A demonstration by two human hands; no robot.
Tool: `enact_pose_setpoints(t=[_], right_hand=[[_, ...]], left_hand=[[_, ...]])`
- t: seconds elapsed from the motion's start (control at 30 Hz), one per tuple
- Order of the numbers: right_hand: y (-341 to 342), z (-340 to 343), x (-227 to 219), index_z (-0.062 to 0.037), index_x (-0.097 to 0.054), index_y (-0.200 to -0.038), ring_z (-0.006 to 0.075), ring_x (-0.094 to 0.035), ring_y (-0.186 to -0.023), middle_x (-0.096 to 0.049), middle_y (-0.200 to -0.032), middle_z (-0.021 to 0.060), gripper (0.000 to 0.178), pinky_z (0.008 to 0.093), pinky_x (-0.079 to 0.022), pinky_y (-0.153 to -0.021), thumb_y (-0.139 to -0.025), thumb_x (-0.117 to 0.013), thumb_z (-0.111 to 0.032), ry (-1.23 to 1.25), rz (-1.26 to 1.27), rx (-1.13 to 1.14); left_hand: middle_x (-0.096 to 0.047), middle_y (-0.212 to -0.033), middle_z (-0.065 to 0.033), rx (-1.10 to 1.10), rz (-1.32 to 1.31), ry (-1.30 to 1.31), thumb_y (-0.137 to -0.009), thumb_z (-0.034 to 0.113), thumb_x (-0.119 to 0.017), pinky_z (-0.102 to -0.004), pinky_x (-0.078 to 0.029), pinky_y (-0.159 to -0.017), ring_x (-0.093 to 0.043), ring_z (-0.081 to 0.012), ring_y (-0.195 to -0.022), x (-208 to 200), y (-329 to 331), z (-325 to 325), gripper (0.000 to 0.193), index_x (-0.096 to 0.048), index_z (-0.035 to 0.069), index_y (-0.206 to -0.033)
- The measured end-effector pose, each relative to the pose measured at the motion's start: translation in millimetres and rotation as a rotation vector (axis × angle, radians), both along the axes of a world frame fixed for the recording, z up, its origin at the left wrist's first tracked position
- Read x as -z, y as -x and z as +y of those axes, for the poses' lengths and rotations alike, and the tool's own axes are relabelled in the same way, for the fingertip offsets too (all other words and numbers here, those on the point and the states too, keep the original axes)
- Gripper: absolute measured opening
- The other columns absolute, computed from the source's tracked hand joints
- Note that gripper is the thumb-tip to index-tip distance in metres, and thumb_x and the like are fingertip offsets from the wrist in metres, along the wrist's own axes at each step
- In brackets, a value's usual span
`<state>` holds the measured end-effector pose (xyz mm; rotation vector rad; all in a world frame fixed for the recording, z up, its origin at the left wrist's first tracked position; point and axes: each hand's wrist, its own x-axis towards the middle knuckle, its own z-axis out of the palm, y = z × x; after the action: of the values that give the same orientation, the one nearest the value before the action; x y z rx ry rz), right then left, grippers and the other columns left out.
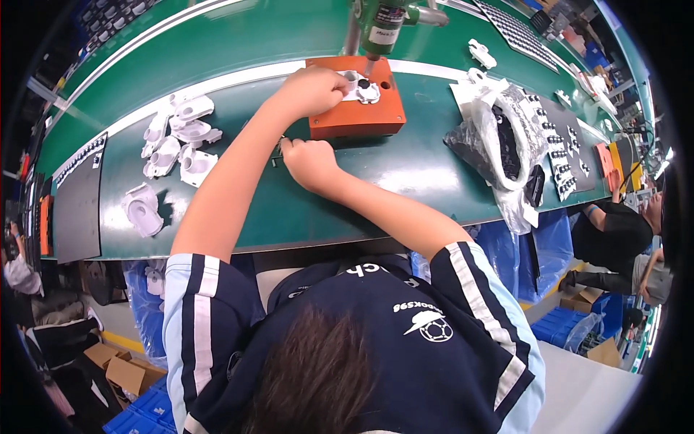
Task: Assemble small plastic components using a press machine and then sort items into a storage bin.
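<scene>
A white moulded plastic part (pixel 369 92) with a dark round piece in it lies on top of an orange block (pixel 354 124). My left hand (pixel 314 90) reaches over the block, its fingers closed at the left side of that part by a raised round collar. Above the part stands a green press head (pixel 378 29) with a metal tip pointing down. In front of the block, low over the bench, my right hand (pixel 311 165) is closed, thumb and fingers together. Small metal pieces (pixel 275 160) show beside its fingertips; whatever it pinches is hidden.
More white plastic parts (pixel 191 130) are heaped on the green bench (pixel 318 220) to the left, beside a dark mat (pixel 79 206). At right stand an open plastic bag (pixel 506 137) of black pieces and rows of small black-and-white parts (pixel 557 148). A person (pixel 614 228) works farther right.
</scene>
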<state>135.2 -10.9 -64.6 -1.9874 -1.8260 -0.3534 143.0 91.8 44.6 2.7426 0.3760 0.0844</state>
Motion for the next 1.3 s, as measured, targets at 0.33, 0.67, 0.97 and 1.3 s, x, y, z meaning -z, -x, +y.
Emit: enact_pose_setpoints(t=[0.33, 0.67, 0.97, 1.3], right_hand=[[5, 7, 1, -0.0031, -0.059, -0.078, 0.0243, -0.065, -0.058, -0.063, -0.067, 0.0098, 0.014, 0.0367, -0.050, -0.048, -0.074, -0.058, -0.016, 0.012, 0.045, -0.070], [0, 17, 4, -0.0039, -0.054, -0.077, 0.0243, -0.062, -0.049, -0.060, -0.057, 0.0094, 0.009, 0.0349, -0.048, -0.044, -0.076, -0.056, -0.012, -0.034, -0.022, -0.138], [7, 4, -5, -0.0026, -0.056, -0.076, 0.0275, -0.062, -0.053, -0.060, -0.064, 0.0130, 0.008, 0.0365, -0.050, -0.048, -0.075, -0.055, -0.010, -0.029, 0.138, -0.143], [19, 32, -19, -0.0064, -0.062, -0.090, 0.0306, -0.063, -0.081, -0.063, -0.094, 0.0135, 0.019, 0.0409, -0.051, -0.066, -0.084, -0.051, -0.021, 0.435, 0.208, -0.078]], left_hand=[[-0.065, -0.086, -0.0076, 0.008, -0.008, 0.076, -0.076, 0.019, -0.049, -0.0391, -0.048, -0.069, -0.061, -0.0269, -0.080, 1, 0, 1, 0.023, -0.067, 0.015, -0.090], [-0.065, -0.088, -0.0116, 0.064, -0.090, -0.038, -0.076, 0.018, -0.049, -0.0380, -0.047, -0.072, -0.061, -0.0274, -0.080, 4, 0, 2, 0.028, -0.066, 0.011, -0.096], [-0.065, -0.088, -0.0052, 0.036, -0.050, -0.035, -0.075, 0.017, -0.048, -0.0392, -0.048, -0.074, -0.061, -0.0244, -0.083, 6, -2, 3, 0.025, -0.067, 0.018, -0.091], [-0.065, -0.088, -0.0056, 0.037, -0.055, -0.042, -0.075, 0.016, -0.048, -0.0392, -0.048, -0.074, -0.061, -0.0243, -0.084, 5, -1, 0, 0.025, -0.067, 0.017, -0.092]])
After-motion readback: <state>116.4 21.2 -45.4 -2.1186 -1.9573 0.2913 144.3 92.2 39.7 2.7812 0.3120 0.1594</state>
